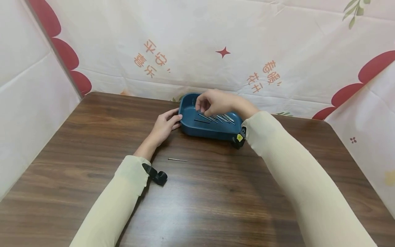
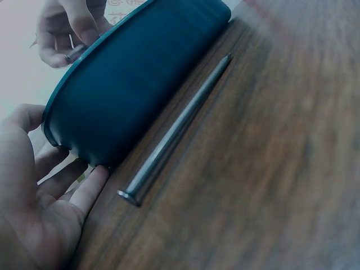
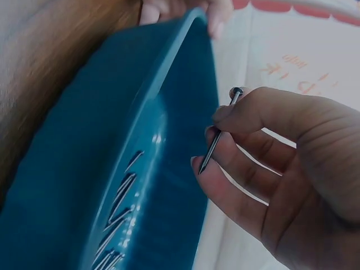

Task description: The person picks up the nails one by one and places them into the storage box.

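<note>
A blue tray [image 1: 203, 131] stands at the back of the table with several nails [image 1: 226, 118] lying inside it. My left hand [image 1: 163, 126] holds the tray's left end, its thumb at the rim and its other fingers against the outer wall. Over the tray, my right hand [image 3: 281, 152] pinches one nail [image 3: 211, 149] between thumb and fingertips; the head view mostly hides that nail behind the hand. Another nail [image 2: 177, 126] lies alone on the table in front of the tray, its flat head toward my left hand in the left wrist view.
The brown wooden table [image 1: 197, 199] extends around the tray. A printed cloth [image 1: 197, 44] hangs right behind the table's back edge. Black wrist cameras sit on both wrists, the right one [image 1: 238, 140] close to the tray's front right corner.
</note>
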Tool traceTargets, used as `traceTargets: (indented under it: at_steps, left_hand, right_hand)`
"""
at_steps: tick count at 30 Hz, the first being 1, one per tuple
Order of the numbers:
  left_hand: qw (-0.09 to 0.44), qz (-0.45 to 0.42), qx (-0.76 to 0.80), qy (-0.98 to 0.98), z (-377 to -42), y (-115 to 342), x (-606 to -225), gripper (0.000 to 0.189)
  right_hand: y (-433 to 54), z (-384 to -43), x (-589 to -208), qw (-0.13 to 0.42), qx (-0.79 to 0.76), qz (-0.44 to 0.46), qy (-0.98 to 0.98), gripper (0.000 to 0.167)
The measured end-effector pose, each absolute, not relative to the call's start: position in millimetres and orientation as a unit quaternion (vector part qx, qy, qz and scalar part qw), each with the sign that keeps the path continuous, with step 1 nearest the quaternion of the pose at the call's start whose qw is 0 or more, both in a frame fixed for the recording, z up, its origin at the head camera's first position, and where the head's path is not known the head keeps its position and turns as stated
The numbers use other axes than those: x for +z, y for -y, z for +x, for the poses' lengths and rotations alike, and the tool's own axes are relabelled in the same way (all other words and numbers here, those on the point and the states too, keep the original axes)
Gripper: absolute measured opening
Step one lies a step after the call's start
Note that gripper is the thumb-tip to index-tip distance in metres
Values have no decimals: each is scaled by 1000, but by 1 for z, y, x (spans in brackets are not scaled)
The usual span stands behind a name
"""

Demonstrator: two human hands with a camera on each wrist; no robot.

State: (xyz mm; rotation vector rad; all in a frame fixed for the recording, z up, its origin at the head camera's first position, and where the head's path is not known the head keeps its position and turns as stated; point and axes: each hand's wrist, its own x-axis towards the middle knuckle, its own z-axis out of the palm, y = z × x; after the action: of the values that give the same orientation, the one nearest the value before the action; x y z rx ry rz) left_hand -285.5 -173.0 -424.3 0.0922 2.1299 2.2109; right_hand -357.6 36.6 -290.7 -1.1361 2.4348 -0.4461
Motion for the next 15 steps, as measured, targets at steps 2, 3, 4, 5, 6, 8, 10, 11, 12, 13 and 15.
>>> traceTargets:
  at_steps: [2, 3, 4, 5, 6, 8, 10, 11, 12, 13, 15]
  left_hand:
    - [36, 29, 719, -693, -286, 173, -424, 53]
    - [36, 29, 719, -693, -286, 173, -424, 53]
    - [36, 29, 719, -693, -286, 173, -424, 53]
    - [37, 29, 720, -693, -286, 173, -424, 53]
    - [36, 29, 720, -693, -286, 173, -424, 53]
    - [35, 28, 720, -693, -286, 173, -425, 52]
    - [34, 28, 721, -692, -285, 173, -425, 52]
    - [33, 29, 720, -692, -285, 173, -425, 52]
    - [33, 29, 719, -694, -285, 173, -425, 52]
    - [32, 30, 718, -695, -285, 173, -425, 52]
    - [30, 30, 715, -698, -285, 173, -424, 52]
  right_hand:
    - [-36, -363, -293, 215, -155, -398, -878, 20]
    - [-36, -366, -294, 222, -154, -391, -880, 19]
    - [-36, -369, -296, 229, -155, -384, -881, 19]
    - [-35, -372, -297, 238, -156, -375, -882, 19]
    - [-35, -374, -299, 245, -157, -368, -883, 19]
    - [-34, -380, -302, 260, -161, -351, -885, 19]
    - [-34, -385, -305, 272, -168, -337, -886, 20]
    - [-34, -387, -307, 276, -170, -331, -886, 21]
    - [-33, -389, -309, 278, -173, -325, -887, 21]
    - [-33, -391, -311, 281, -176, -321, -887, 21]
    - [-32, -395, -315, 283, -184, -313, -888, 21]
